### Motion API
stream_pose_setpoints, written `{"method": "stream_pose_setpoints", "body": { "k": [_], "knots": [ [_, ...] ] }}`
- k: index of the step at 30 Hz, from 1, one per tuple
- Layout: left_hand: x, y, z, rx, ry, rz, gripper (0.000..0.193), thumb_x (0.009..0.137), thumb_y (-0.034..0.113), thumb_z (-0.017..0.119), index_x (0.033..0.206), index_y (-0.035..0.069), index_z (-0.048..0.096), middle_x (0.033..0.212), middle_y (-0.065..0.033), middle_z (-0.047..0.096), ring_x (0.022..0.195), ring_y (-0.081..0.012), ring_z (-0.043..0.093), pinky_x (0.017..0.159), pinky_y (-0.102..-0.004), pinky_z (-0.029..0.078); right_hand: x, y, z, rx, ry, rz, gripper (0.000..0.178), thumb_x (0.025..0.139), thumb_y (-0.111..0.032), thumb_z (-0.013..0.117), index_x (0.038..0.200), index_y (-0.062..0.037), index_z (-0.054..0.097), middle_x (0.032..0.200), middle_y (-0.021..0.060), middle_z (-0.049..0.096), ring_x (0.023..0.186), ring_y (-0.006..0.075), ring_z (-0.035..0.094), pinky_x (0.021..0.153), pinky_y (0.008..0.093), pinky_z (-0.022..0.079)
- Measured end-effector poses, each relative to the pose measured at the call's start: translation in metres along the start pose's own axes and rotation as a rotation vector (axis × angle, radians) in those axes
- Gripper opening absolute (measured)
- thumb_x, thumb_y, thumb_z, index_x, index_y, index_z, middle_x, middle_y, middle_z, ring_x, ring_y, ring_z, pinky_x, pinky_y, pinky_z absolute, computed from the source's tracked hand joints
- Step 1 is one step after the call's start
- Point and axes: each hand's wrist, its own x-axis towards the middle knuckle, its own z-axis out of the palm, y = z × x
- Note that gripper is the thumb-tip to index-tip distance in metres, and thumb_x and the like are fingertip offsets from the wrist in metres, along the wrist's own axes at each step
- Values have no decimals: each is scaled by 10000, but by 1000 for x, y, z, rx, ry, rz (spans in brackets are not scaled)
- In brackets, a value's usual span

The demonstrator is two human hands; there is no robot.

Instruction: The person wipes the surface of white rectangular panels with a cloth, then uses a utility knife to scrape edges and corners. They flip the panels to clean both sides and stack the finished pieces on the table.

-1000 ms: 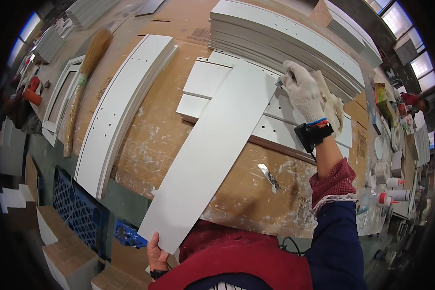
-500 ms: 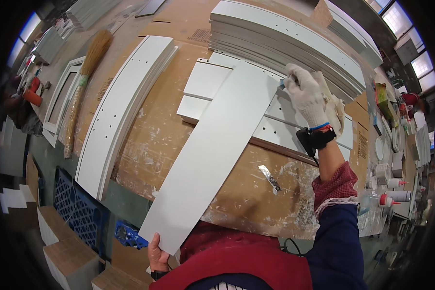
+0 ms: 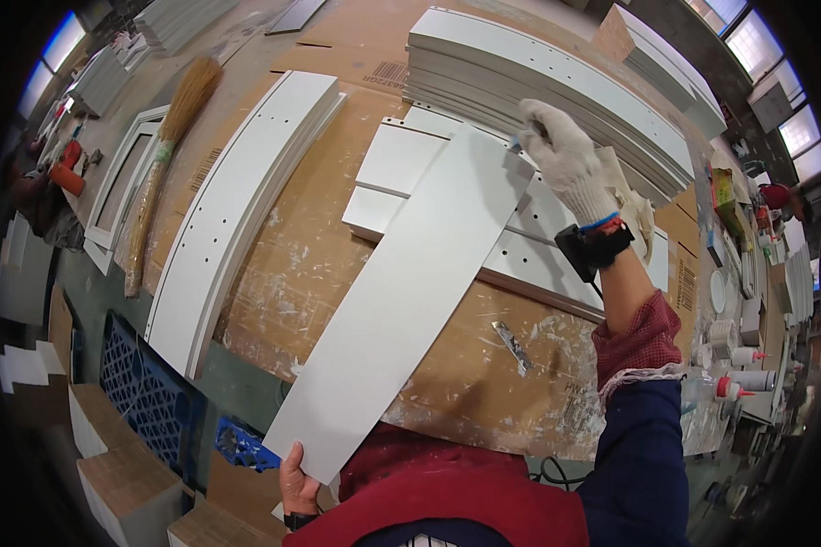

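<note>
A long white board (image 3: 392, 301) slants from my body up toward the stacked boards, its far end resting on other white boards (image 3: 401, 155). My bare left hand (image 3: 297, 481) grips the near end of it, thumb on the top face. By the far right corner is my right hand (image 3: 561, 155) in a white knit glove, fingers curled in a pinch. A small bluish thing (image 3: 517, 146) shows at its fingertips, too little seen to name. A crumpled beige cloth (image 3: 631, 196) lies beside the glove.
Drilled white boards stand in a stack (image 3: 538, 73) at the back and a lower pile (image 3: 246, 173) to the left. A straw broom (image 3: 164, 155) lies past that pile. A knife-like metal piece (image 3: 513, 346) rests on the cardboard (image 3: 465, 392). Red-tipped bottles (image 3: 730, 387) stand at right.
My right hand has shifted a little up and left at the board's far end, its fingers more curled. The whole view has moved slightly. My left hand keeps its grip.
</note>
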Motion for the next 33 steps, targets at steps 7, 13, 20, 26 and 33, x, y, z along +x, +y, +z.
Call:
{"method": "stream_pose_setpoints", "body": {
  "k": [7,13,20,26,33],
  "knots": [
    [-1,0,2,19,-14,12,509,848,86,605,1312,24,404,1261,-116,514,1146,-292,509,979,-454,419,41,-46,36,-27,-279,-74,348,849,-104,579,1186,-40,523,974,128,612,855,224,600,808,296,476],
    [-5,0,17,87,-13,71,456,872,111,582,1293,29,426,1229,-118,543,1122,-281,535,954,-449,448,70,-30,53,-353,-159,-80,288,836,-144,584,1118,-96,549,996,160,604,887,301,601,791,369,480],
    [-15,0,22,144,17,146,457,867,40,536,1303,8,405,1242,-123,519,1126,-281,525,958,-426,441,35,-37,22,287,-100,92,344,879,-228,568,1201,-112,538,929,87,617,822,199,609,695,325,489],
    [-32,21,47,260,-17,314,479,804,84,662,1235,-3,472,1170,-95,564,1041,-215,568,897,-341,467,-57,-60,-29,861,-553,280,338,882,-136,576,1177,27,541,946,57,595,833,123,571,740,261,471],
    [-60,36,60,706,-11,698,386,724,105,741,1055,-25,592,944,-95,648,838,-178,627,758,-314,514,-151,-102,-8,893,-1396,468,407,859,-163,597,1214,18,514,994,69,581,869,117,551,750,253,467]
  ]
}}
